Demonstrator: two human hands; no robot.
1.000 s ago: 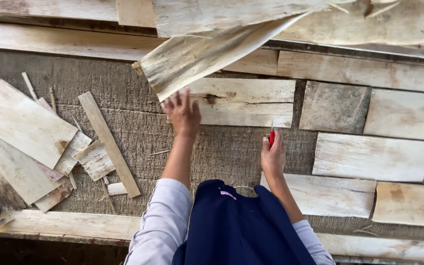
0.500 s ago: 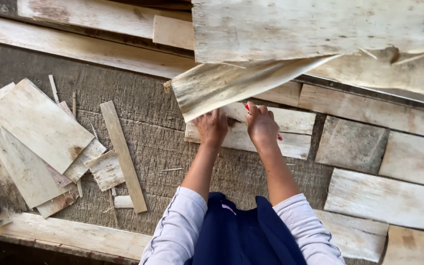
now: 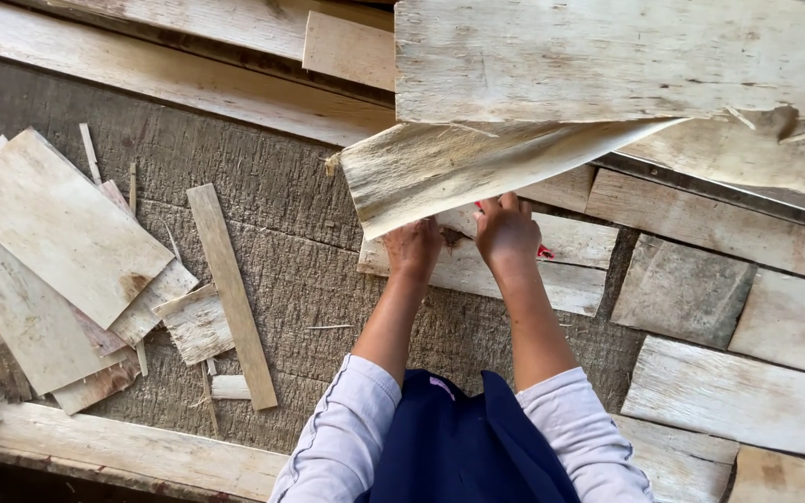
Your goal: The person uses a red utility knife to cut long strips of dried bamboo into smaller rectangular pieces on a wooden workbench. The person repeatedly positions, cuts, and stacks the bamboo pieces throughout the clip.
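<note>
A thin, pale veneer sheet [image 3: 477, 168] hangs curled over from the top, its torn lower edge pointing left. My left hand [image 3: 412, 250] grips that lower edge from below. My right hand [image 3: 507, 233] grips the same edge just to the right, close beside the left hand. A small red object [image 3: 544, 251] shows past the right hand's fingers; what it is cannot be told. Both hands are over a flat veneer piece [image 3: 477, 275] lying on the grey woven surface [image 3: 263, 196].
A heap of cut veneer pieces [image 3: 58, 233] and a narrow strip [image 3: 232, 293] lie at the left. More flat veneer pieces [image 3: 733, 391] cover the right side. Long wooden planks [image 3: 142, 74] run along the top, and another plank [image 3: 123, 447] runs along the bottom left.
The right hand rose from the lower right to the sheet's edge beside the left hand. Both hands now grip the curled sheet, which hangs lower and further right.
</note>
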